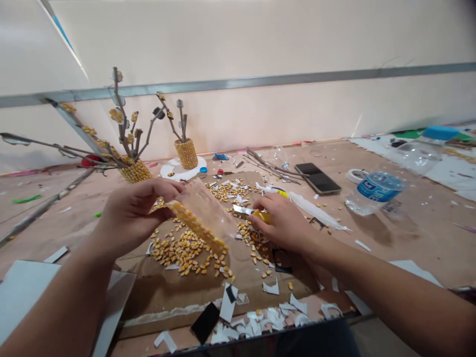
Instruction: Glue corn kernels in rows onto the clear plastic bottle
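Observation:
Between the fingertips of my left hand (139,210) is a clear plastic piece (211,206) with rows of yellow corn kernels stuck along one edge. It is tilted above the cardboard. My right hand (280,220) is closed around the yellow handle of a utility knife (260,215). The blade is out and points left toward the plastic piece, apart from it. Loose corn kernels (182,250) lie in a heap under the plastic piece, with more scattered around the knife.
At the back left stand two kernel-covered pots (186,153) holding twigs. A phone (318,178), a tape roll (357,175) and a plastic bottle (375,193) lie to the right. Paper scraps (260,320) cover the front edge; bare twigs (271,166) lie behind my right hand.

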The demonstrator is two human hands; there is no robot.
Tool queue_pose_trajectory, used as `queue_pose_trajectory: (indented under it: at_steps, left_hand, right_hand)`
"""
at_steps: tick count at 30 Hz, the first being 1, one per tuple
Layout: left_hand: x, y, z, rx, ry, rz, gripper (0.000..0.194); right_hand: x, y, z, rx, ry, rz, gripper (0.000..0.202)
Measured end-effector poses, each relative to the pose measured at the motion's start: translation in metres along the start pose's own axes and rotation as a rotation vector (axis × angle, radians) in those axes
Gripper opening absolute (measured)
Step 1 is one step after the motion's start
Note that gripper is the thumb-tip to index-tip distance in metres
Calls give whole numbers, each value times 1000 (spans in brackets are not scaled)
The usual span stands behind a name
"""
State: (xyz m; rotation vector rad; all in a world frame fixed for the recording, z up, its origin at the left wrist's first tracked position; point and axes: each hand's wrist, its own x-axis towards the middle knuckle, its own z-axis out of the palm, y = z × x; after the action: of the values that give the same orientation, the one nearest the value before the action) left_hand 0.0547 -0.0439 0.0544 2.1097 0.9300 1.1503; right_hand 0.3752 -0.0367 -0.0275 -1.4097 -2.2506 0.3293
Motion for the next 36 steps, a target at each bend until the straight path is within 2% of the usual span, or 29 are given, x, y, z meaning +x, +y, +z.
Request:
queue_pose_trajectory:
  at_steps: [4,6,8,10,13,16,21,24,26,31,33,36]
  left_hand:
    - [8,-9,-15,12,291,-56,25]
    - [10,-15,-17,31,432,-90,30]
    - [12,-20,-16,13,481,-108,34]
    - [13,-24,-15,-36,449,-123,34]
    - [13,-28,-14,-81,414,-141,32]
    - [13,-27,-13,-111,438,-172,32]
    - [13,-23,-11,-147,456,-204,32]
    - [12,-19,-13,-181,473,-182,33]
    - [11,-17,-16,-200,489,-170,33]
    - [10,-16,-26,-221,537,-117,34]
    - [9,-17,-29,-240,532,-79,34]
    - [6,-16,-32,-301,461,-67,34]
  right_hand:
    - [-2,-1,-1,95,-8,-161,12]
    - [-5,-4,-1,145,-58,-306,15]
    - [-9,-10,0,178,-104,-472,20]
    - [-13,-20,0,143,-127,-571,31]
    - [-17,-40,1,-23,-167,-524,49]
    - [-14,-59,4,-149,-223,-475,63]
    - [1,-74,22,-282,-237,-532,85]
    - [20,-80,37,-326,-250,-571,83]
    - [39,-84,46,-352,-259,-564,74]
    - [81,-85,56,-352,-238,-458,57]
    - [81,-82,53,-338,-221,-420,54]
    - [66,-76,48,-285,-256,-448,60]
